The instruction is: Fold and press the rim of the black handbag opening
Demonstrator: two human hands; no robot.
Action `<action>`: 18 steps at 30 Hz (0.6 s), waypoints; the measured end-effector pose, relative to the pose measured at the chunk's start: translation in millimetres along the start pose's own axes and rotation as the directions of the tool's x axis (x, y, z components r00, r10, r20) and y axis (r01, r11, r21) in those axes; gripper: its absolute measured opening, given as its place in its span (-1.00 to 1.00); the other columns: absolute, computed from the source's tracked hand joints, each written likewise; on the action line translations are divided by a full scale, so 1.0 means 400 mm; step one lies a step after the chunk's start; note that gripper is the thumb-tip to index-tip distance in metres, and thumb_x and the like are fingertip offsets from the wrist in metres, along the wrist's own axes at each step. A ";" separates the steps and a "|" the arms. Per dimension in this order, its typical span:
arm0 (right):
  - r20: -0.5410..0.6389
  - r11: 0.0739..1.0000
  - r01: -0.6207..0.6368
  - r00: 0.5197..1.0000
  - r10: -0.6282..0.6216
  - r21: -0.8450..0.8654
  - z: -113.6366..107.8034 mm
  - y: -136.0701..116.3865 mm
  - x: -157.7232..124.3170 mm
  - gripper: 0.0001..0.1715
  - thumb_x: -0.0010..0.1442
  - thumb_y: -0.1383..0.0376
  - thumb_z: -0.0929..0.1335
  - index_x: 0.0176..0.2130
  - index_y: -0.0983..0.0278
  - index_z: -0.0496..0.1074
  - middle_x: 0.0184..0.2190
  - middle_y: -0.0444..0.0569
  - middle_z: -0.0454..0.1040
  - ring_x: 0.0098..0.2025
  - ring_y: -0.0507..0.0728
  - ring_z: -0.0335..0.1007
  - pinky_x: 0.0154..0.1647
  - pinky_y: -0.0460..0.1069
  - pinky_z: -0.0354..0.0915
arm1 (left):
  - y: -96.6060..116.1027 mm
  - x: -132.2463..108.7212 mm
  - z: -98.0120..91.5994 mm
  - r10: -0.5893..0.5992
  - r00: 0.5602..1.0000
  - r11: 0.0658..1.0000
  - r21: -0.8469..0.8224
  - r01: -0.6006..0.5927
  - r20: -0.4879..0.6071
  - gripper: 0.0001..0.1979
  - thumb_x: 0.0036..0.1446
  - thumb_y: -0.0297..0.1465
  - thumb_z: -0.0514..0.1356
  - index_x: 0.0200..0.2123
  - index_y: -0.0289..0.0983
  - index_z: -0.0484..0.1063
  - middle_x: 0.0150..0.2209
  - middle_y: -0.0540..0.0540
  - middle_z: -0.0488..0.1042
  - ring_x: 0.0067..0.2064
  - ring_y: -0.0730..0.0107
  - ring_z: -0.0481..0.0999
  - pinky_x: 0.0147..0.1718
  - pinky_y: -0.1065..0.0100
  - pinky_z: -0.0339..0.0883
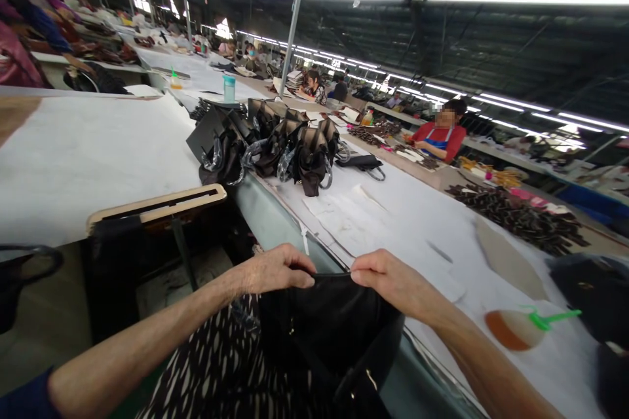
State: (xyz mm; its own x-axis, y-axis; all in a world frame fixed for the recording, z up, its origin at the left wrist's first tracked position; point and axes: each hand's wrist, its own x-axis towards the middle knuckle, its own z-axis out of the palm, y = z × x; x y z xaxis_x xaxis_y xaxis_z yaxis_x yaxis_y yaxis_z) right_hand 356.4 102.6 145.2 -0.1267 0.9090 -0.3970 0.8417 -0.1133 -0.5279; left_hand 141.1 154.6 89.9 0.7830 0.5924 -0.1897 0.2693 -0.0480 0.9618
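Observation:
A black handbag [329, 334] rests on my lap at the bottom centre, over a black-and-white patterned skirt. My left hand [275, 270] is closed in a pinch on the left end of the bag's top edge. My right hand [388, 278] pinches the same edge on the right, so the rim is stretched straight between both hands. The bag's inside is dark and hidden.
A long white-covered worktable [407, 222] runs ahead with a pile of black bags [275, 144], a teal cup [228, 88] and dark cut pieces [521, 216]. An orange-and-white bottle with a green nozzle [521, 327] lies at right. Another white table [78, 157] stands left. Other people sit at far benches.

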 end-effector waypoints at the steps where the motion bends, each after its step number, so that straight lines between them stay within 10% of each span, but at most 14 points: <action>1: 0.006 1.000 0.000 1.000 0.000 0.008 0.001 0.007 0.002 -0.76 0.02 0.22 0.21 -0.59 0.28 0.24 -0.70 -0.24 0.01 -0.60 -0.02 -0.05 -0.60 -0.10 -0.10 | 0.000 0.001 0.002 0.012 1.000 1.000 0.008 -0.012 -0.003 -0.77 -0.01 -0.31 0.12 -0.37 -0.33 0.48 -0.55 0.04 0.35 -0.52 0.52 0.24 -0.55 0.52 0.09; 18: 0.110 0.976 0.103 0.986 -0.125 0.192 0.024 0.064 0.010 -0.74 0.09 0.21 0.22 -0.53 0.31 0.30 -0.67 -0.23 0.08 -0.59 -0.04 -0.04 -0.59 -0.12 -0.10 | -0.008 0.000 0.041 -0.052 0.994 0.999 -0.007 0.052 -0.097 -0.70 0.00 -0.23 0.11 -0.52 -0.36 0.44 -0.66 0.07 0.23 -0.59 0.56 0.13 -0.65 0.49 -0.05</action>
State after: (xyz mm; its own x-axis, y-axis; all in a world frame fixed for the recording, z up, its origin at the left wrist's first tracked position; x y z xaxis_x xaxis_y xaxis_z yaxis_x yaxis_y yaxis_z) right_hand 372.4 99.6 122.8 -0.2881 0.8663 -0.4081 0.7080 -0.0942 -0.6999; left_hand 149.4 141.5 83.7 0.7100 0.6690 -0.2197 0.3057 -0.0118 0.9520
